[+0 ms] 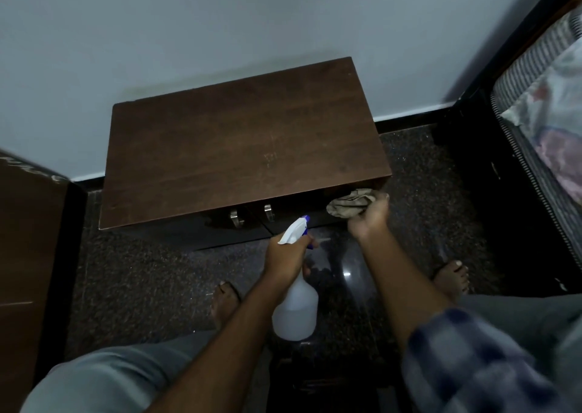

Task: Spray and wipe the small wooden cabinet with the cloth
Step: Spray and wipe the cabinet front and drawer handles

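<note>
**Wiping the cabinet's front, starting at the near right corner**

I have the right hand (368, 220) closed round a crumpled beige cloth (348, 204). The cloth is bunched against the front face of the small wooden cabinet (239, 148) at its near right corner, just under the overhang of the top. The left hand (285, 255) grips the white spray bottle (296, 308) by the neck. Its nozzle tips toward the cabinet front, near the two metal handles (236, 217). The bottle hangs over the dark speckled floor (141, 271), apart from the cabinet. The cabinet stands against the pale wall, with a bed (541, 104) to its right.

I judge the front face to be the step in hand. The broad top shows faint scuffs right of centre, and I cannot tell whether it has been wiped.

To do this well, I would first spread the cloth so a flat pad meets the wood rather than a ball. Then I would draw it from right to left in long, overlapping passes along the grain, working carefully round each handle.

Any spraying should be short bursts aimed squarely at the wood, with the bottle close to upright and the mist kept off the wall and the bedding. From this height the front is badly foreshortened and its lower part is hidden. I would lower the view before trusting that the whole face is covered.
</note>
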A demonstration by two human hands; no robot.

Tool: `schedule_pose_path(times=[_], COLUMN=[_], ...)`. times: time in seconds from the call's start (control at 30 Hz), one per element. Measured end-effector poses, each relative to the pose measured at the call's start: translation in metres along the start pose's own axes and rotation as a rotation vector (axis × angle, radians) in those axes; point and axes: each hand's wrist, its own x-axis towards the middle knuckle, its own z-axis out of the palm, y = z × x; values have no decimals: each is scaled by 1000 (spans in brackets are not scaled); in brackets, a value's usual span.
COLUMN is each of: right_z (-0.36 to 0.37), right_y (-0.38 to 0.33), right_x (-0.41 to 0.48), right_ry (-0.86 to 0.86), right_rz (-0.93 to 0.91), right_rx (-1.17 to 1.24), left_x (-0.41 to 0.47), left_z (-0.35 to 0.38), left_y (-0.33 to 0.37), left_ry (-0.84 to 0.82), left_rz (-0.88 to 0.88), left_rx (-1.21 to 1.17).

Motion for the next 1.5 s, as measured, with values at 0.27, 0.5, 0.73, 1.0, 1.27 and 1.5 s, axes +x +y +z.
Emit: schedule_pose_path(times=[0.27,0.5,0.73,1.0,1.27,1.5], right_z=[-102,-59,28,17,4,-6], right_y=[30,20,21,45,62,63], right_x=[5,-5,21,40,73,97], right_ry=[127,69,48,54,48,85], right_rz=[167,137,126,36,112,122], right_rx=[-17,117,189,165,165,170], left_x=[9,18,31,57,76,91], left_z=[29,40,36,29,33,42], left_y=[5,-2,-13,-27,-35,-51], left_ry=[-15,58,38,-12,24,-22], left_rz=[-47,-36,-52,-117,-144,-144], left_rx=[92,63,19,2,19,-9])
